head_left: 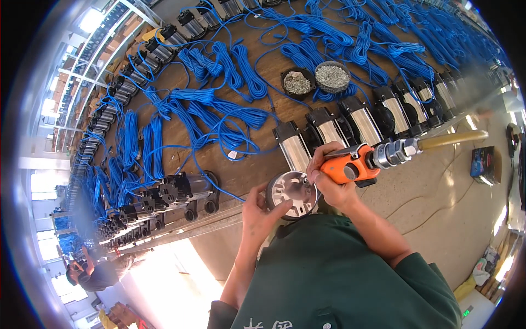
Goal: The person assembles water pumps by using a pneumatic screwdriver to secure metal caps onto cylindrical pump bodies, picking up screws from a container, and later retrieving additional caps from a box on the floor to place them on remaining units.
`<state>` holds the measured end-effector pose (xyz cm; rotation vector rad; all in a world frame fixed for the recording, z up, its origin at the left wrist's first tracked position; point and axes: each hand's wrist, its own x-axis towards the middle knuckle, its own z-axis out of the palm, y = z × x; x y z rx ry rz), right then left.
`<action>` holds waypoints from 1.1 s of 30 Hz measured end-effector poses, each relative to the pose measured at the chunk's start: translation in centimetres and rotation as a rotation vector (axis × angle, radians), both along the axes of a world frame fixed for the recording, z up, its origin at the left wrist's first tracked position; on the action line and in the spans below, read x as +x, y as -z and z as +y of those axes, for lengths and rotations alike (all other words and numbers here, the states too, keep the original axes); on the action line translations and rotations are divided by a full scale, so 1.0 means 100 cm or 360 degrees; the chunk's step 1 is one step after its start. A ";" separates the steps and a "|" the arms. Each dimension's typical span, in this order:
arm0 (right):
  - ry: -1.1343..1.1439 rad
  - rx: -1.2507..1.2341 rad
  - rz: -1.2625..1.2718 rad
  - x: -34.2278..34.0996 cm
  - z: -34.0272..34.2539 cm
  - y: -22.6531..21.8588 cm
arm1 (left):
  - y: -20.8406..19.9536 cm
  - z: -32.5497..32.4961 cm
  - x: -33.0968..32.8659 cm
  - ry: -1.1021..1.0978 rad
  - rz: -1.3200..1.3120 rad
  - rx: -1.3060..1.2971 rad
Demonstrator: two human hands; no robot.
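Observation:
My left hand [259,213] grips the rim of a round silver metal housing [298,204], with the thumb laid over its open face. Ribs and slots show inside it. In my right hand [332,185] is an orange air tool [341,169], its metal coupling and yellowish hose [455,139] running off to the right. My right fingers are at the housing's right edge, and the tool's working tip is hidden. Just beyond the housing, a silver and black cylindrical motor [293,147] stands at the bench edge in a row of similar ones.
Many coiled blue cables [249,71] cover the brown bench [181,145]. Two round containers of small metal parts [332,75] sit behind the motors. More motors [189,189] line the edge at left. A box [483,164] stands on the floor at right. Another person [98,274] is at far left.

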<state>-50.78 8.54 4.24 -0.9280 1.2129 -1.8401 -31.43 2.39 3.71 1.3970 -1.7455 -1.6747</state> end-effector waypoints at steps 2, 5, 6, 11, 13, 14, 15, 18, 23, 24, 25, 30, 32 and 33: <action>0.0023 0.0023 -0.0002 0.002 -0.002 0.002 | -0.001 0.001 -0.001 -0.0014 0.0038 0.0021; 0.0040 0.0015 0.0046 0.002 -0.003 0.008 | -0.001 0.002 -0.002 -0.0029 0.0084 0.0037; 0.0036 0.0001 0.0041 0.001 -0.004 0.008 | 0.000 0.002 -0.002 -0.0029 0.0086 0.0027; 0.0066 0.0010 0.0212 -0.004 -0.008 0.006 | 0.003 0.003 0.003 -0.0066 0.0100 0.0111; 0.0141 -0.0033 0.0321 -0.002 -0.007 -0.003 | 0.017 0.002 0.023 -0.0166 0.0211 0.0136; 0.0165 -0.0077 0.0286 -0.002 -0.002 -0.011 | 0.017 0.000 0.029 -0.0331 0.0479 0.0357; 0.0154 -0.0167 0.0121 0.001 0.000 -0.021 | 0.014 -0.002 0.037 -0.0502 0.0743 0.0574; 0.0074 -0.0393 -0.0507 0.013 0.008 -0.045 | 0.003 0.001 0.041 -0.0730 0.1050 0.0761; -0.0046 -0.0573 -0.0658 0.033 0.004 -0.064 | -0.016 0.014 0.037 -0.0632 0.1184 0.0856; -0.0032 -0.0551 -0.0659 0.038 0.003 -0.067 | -0.017 0.015 0.036 -0.0581 0.1249 0.0919; -0.0015 -0.0530 -0.0660 0.042 0.002 -0.068 | -0.017 0.016 0.034 -0.0526 0.1312 0.0982; -0.0118 -0.0533 -0.0664 0.046 -0.001 -0.067 | -0.011 0.023 0.026 -0.0519 0.1406 0.1021; -0.0106 -0.0536 -0.0654 0.046 -0.001 -0.066 | -0.012 0.024 0.023 -0.0550 0.1383 0.1061; -0.0096 -0.0543 -0.0652 0.045 -0.001 -0.066 | -0.012 0.024 0.022 -0.0539 0.1343 0.1049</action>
